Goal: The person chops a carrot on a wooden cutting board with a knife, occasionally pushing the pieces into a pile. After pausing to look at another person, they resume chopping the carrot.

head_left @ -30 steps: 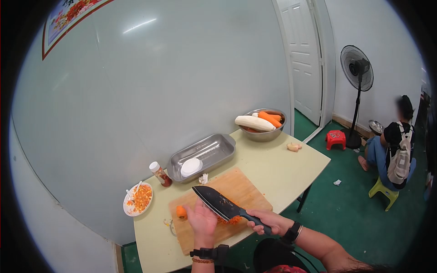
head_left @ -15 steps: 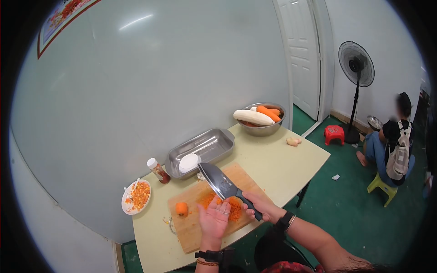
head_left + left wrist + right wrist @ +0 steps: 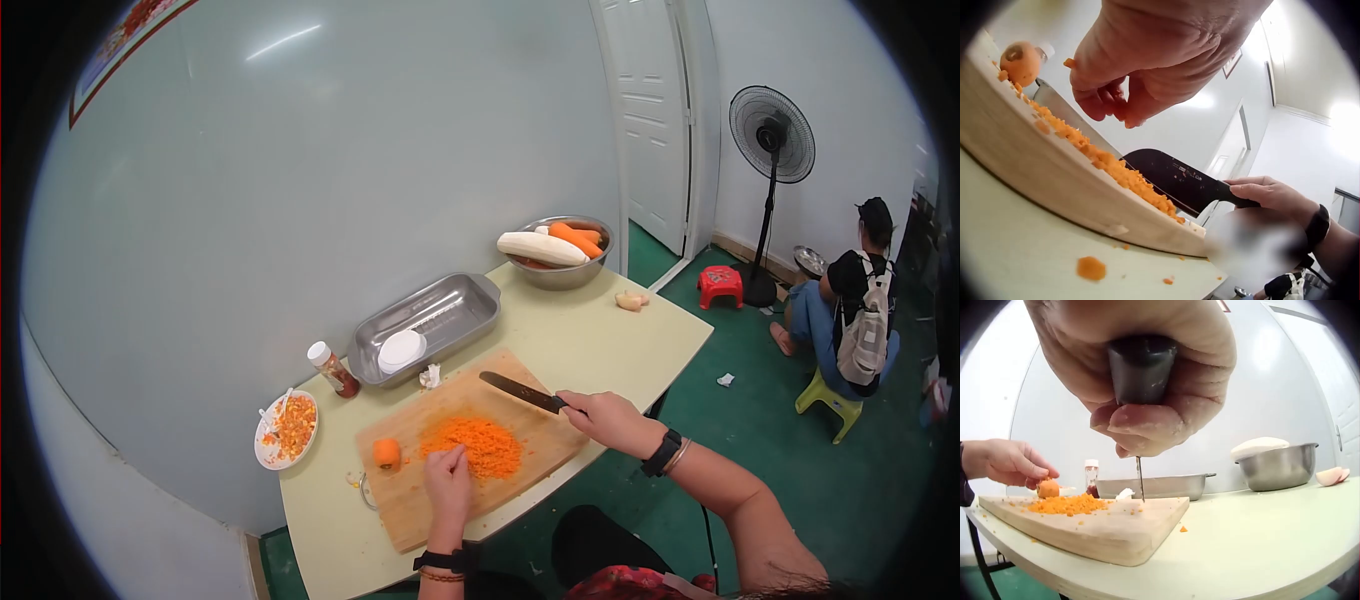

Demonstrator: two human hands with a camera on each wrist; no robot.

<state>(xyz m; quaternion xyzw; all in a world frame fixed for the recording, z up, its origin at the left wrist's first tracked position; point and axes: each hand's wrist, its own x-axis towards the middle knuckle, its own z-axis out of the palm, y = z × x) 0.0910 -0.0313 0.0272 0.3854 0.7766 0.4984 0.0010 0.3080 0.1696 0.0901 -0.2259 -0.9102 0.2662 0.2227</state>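
Note:
My right hand (image 3: 615, 422) grips the black handle of a wide, dark-bladed kitchen knife (image 3: 520, 391) over the right part of the wooden cutting board (image 3: 405, 520). In the right wrist view, the blade points down at the board, seen nearly edge-on. Close over a heap of finely chopped carrot (image 3: 490, 447), my left hand (image 3: 450, 485) has its fingers curled towards the thumb. A small carrot bit clings to that hand (image 3: 1166, 44) in the left wrist view. An uncut carrot piece (image 3: 386, 453) stands at the board's left.
Behind the board are a steel tray (image 3: 465, 305) holding a white round item (image 3: 402, 351), and a white-capped jar (image 3: 333, 370). A bowl of diced food (image 3: 293, 428) stands left, a steel bowl (image 3: 558, 276) of vegetables at the back right. A person (image 3: 868, 300) sits beyond the table.
The knife has moved right, away from my left hand, and its blade has turned edge down. My left hand has gone from open, palm up, to curled fingers over the carrot.

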